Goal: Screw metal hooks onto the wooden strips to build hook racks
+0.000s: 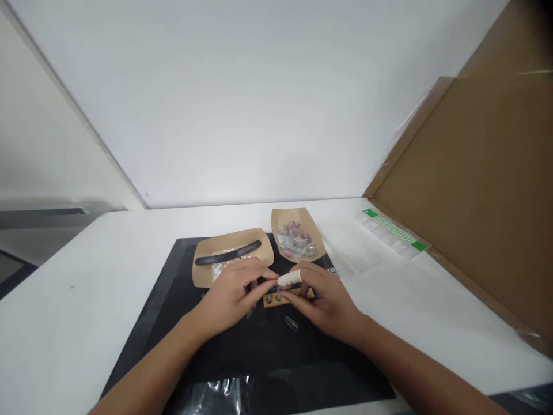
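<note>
My left hand (237, 293) and my right hand (327, 298) meet over a narrow yellow-brown strip (272, 301) with small round fittings on it. Both hands have thumb and forefinger pinched around something small at the strip's left part; it is too small to make out. A pale cover (289, 279) wraps my right forefinger. Just below the strip, a small clear pointed piece (291, 323) lies on the black mat (259, 351). My right hand hides part of the strip's right half.
Behind my left hand, a brown paper tray (202, 275) holds a dark curved file (228, 253) and whitish bits. Another brown tray (310, 217) holds small plastic packets. A clear case with a green label (395, 233) lies right, beside a cardboard panel (484, 190).
</note>
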The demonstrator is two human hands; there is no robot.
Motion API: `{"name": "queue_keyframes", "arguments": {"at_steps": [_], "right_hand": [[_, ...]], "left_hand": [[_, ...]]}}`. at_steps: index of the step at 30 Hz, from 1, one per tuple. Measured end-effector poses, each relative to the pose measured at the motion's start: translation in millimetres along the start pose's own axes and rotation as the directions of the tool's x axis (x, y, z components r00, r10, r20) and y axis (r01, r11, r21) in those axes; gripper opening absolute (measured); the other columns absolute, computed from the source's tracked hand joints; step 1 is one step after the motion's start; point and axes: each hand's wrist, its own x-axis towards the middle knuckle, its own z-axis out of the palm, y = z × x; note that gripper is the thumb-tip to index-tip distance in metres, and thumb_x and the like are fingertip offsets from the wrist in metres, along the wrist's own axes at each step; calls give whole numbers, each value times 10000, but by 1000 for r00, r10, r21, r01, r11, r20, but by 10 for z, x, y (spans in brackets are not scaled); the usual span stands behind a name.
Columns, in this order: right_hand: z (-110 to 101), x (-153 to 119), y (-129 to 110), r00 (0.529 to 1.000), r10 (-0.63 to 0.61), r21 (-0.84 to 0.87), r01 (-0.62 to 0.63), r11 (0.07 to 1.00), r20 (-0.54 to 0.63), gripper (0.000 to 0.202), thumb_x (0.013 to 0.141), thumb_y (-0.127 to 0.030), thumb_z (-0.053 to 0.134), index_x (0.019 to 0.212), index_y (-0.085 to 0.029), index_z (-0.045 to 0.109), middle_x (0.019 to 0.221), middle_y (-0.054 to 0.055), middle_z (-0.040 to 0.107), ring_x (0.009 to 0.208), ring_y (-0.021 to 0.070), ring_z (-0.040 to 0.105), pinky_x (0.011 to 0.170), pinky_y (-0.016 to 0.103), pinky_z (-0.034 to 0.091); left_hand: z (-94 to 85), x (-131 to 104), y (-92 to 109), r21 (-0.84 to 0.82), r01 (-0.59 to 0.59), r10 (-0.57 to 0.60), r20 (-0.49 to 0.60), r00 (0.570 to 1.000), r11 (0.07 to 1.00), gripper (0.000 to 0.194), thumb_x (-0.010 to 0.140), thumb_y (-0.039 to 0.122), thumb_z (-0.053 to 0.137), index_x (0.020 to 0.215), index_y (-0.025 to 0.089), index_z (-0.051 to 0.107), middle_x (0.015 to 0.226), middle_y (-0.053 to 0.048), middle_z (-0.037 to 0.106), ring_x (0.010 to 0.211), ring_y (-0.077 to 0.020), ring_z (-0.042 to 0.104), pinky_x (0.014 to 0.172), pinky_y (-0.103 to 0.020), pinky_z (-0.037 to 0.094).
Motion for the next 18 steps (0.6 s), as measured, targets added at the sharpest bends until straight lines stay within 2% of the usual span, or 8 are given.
{"name": "queue_keyframes", "arguments": {"at_steps": [3, 6, 9, 12, 15, 18], "right_hand": [[26, -7, -23, 1000, 26, 23, -25, 999, -11, 19, 989, -220, 707, 1000, -222, 692, 862, 15, 647, 742, 152, 618, 665, 270, 510], [39, -25, -29, 997, 72, 59, -71, 996, -18, 86, 982, -232, 711, 1067, -240, 703, 888, 20, 656, 761, 159, 631, 667, 276, 530], [52, -36, -29, 976, 217, 213, -217, 953, 19, 77, 982, -264, 702, 1057, -254, 688, 939, 28, 684, 761, 159, 659, 650, 278, 561], [67, -36, -31, 921, 376, 443, -379, 813, 100, 125, 980, -312, 714, 1080, -249, 669, 960, 36, 726, 815, 171, 718, 706, 294, 610], [79, -29, -34, 888, 436, 583, -435, 686, 149, 237, 946, -354, 771, 1121, -236, 663, 986, 52, 751, 900, 193, 749, 764, 314, 640], [77, -24, -34, 885, 434, 622, -436, 650, 168, 249, 935, -375, 791, 1090, -234, 656, 993, 51, 761, 908, 196, 762, 787, 323, 655]], "left_hand": [[118, -26, -28, -217, 168, -174, -10, 985, 962, 249, 1046, 366, 631, 1131, 205, 802, 911, -48, 707, 571, -89, 629, 506, -196, 528], [214, -39, -18, -443, 297, -323, 19, 946, 846, 304, 998, 413, 685, 1169, 195, 809, 927, -57, 690, 518, -80, 614, 394, -174, 519], [260, -40, 20, -552, 337, -387, 27, 922, 763, 311, 958, 419, 729, 1151, 196, 827, 941, -62, 661, 569, -94, 632, 369, -159, 522], [273, -37, 55, -589, 342, -401, 33, 915, 732, 308, 947, 428, 739, 1150, 219, 837, 1050, -90, 665, 639, -105, 664, 368, -135, 506], [297, -32, 65, -638, 352, -432, 34, 901, 685, 333, 915, 450, 768, 1138, 214, 844, 1051, -105, 702, 661, -125, 682, 368, -141, 512], [342, -29, 50, -696, 372, -489, 35, 871, 614, 351, 868, 438, 823, 1125, 200, 846, 880, -76, 742, 607, -118, 656, 364, -140, 503]]}}
